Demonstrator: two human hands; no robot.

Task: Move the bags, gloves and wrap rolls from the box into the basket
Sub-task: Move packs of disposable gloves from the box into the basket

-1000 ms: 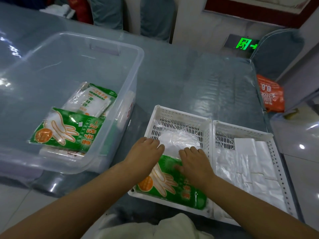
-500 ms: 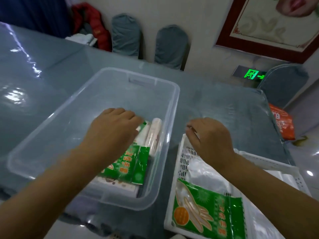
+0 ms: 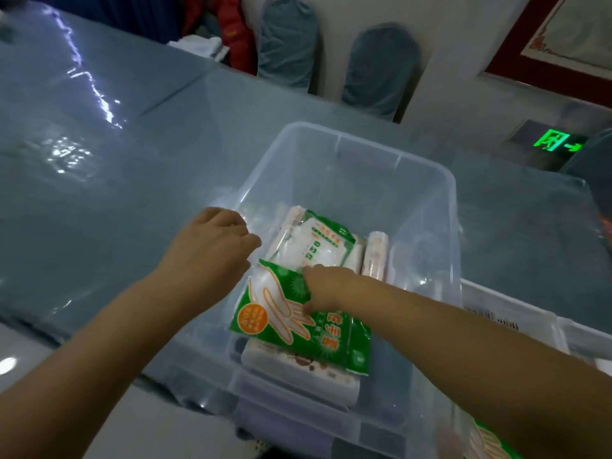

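Note:
A clear plastic box [image 3: 427,180] stands on the table. Inside lie a green glove pack [image 3: 275,313], a white-and-green bag pack [image 3: 318,243] behind it, a wrap roll [image 3: 376,256] at the right and a flat white package [image 3: 298,372] underneath. My right hand [image 3: 323,289] is inside the box and pinches the upper edge of the green glove pack. My left hand [image 3: 215,246] hovers at the box's left wall with fingers loosely curled, holding nothing. The white basket [image 3: 510,313] shows at the right behind my right arm, with another green glove pack [image 3: 490,442] in it.
The table carries a shiny blue-grey cover [image 3: 99,180]. Two padded chairs [image 3: 331,51] stand against the far wall. A green exit sign [image 3: 556,142] glows low on the wall at the right.
Both hands left the basket, where a glove pack stays, and went over to the box. My right hand came across into the box and took hold of the green glove pack.

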